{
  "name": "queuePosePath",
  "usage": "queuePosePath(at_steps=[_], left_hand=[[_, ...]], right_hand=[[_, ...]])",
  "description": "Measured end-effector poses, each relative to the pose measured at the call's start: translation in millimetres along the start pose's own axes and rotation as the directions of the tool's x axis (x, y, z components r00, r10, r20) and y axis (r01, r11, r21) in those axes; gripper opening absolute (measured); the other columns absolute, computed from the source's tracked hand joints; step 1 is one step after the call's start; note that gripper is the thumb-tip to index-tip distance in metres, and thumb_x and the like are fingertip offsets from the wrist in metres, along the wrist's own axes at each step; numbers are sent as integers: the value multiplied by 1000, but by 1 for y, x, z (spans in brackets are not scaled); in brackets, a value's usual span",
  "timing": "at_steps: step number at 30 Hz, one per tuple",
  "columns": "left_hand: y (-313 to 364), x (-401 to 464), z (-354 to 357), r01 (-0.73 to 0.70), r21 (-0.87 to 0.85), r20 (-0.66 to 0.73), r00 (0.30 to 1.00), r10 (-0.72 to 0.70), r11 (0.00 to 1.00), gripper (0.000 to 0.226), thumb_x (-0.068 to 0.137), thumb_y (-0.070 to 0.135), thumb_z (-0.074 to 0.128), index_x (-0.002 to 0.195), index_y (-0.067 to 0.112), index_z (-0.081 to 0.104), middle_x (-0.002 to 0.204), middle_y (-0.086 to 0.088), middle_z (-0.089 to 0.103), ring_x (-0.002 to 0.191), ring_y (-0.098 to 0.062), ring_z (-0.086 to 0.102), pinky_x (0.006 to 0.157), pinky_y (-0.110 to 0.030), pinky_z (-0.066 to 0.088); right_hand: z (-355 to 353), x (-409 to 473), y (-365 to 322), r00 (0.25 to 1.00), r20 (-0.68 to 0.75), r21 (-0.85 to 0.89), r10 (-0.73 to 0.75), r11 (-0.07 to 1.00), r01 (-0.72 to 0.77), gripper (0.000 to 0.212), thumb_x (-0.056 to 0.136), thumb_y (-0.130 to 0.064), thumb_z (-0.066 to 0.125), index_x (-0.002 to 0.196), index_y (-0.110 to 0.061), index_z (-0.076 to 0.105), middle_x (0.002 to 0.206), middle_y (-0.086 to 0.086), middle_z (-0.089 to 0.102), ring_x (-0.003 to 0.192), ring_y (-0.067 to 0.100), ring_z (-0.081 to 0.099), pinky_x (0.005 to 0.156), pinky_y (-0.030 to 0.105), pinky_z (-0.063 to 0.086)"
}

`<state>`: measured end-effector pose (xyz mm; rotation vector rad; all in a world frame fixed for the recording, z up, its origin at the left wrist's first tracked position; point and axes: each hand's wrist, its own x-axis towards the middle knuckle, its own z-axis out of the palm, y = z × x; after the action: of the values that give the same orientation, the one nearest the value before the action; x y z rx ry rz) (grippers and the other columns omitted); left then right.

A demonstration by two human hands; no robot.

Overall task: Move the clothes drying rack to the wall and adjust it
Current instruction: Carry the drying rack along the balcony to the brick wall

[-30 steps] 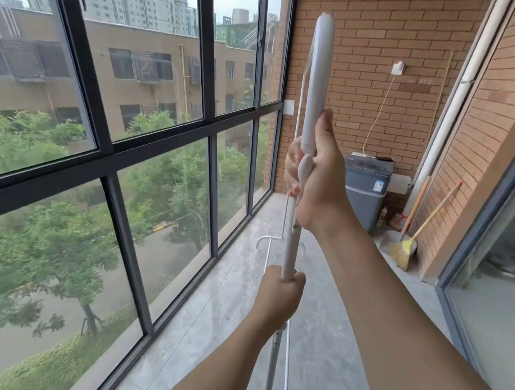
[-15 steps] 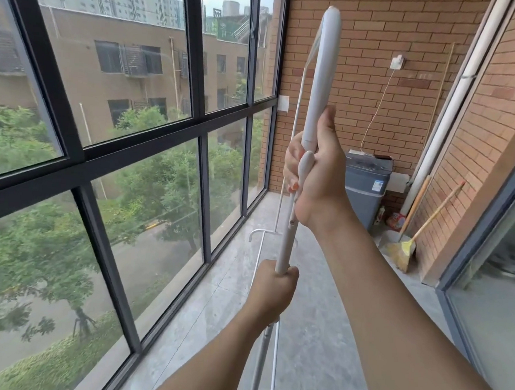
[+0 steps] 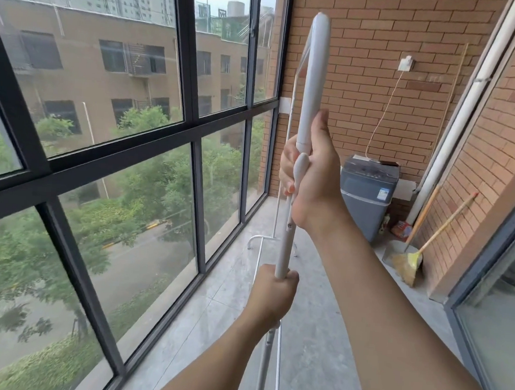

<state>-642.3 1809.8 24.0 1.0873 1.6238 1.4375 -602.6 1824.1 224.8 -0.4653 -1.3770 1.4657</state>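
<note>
Step in hand, as judged: the carry. The drying rack (image 3: 310, 86) is held up in front of the person, its white upright pole slightly tilted, between the window (image 3: 109, 123) and the open floor (image 3: 316, 336) of the balcony.

Right hand (image 3: 315, 174): grip wrapped tight round the pole at the joint where the thick upper tube meets the thinner lower one. Left hand (image 3: 273, 296): grip closed as a fist round the thin tube lower down. Both hands bear the rack.

The far foot (image 3: 262, 239) of the rack shows near the floor ahead; whether it touches cannot be told.

Next move, as judged: bring the rack on to the brick wall (image 3: 379, 90) at the far end, set its feet down, then work the joint under the right hand to adjust it.

Room: a narrow lane. Window frame close on the left, a glass door (image 3: 501, 303) on the right. Ahead near the wall stand a washing machine (image 3: 367, 196), a broom (image 3: 413, 260) and a pipe (image 3: 456, 117); the free stretch of wall lies to their left, beside the window corner. The pole top could knock the window frame if swung left.
</note>
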Motion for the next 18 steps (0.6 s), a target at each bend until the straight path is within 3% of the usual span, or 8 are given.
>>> queuePosePath(at_steps=[18], left_hand=[[-2, 160, -16, -32, -15, 28, 999, 33, 999, 40, 71, 17, 48, 40, 24, 24, 39, 13, 21, 38, -11, 18, 38, -21, 17]], right_hand=[[0, 140, 46, 999, -36, 31, -36, 999, 37, 60, 88, -63, 31, 44, -22, 31, 46, 0, 19, 41, 15, 14, 44, 33, 9]])
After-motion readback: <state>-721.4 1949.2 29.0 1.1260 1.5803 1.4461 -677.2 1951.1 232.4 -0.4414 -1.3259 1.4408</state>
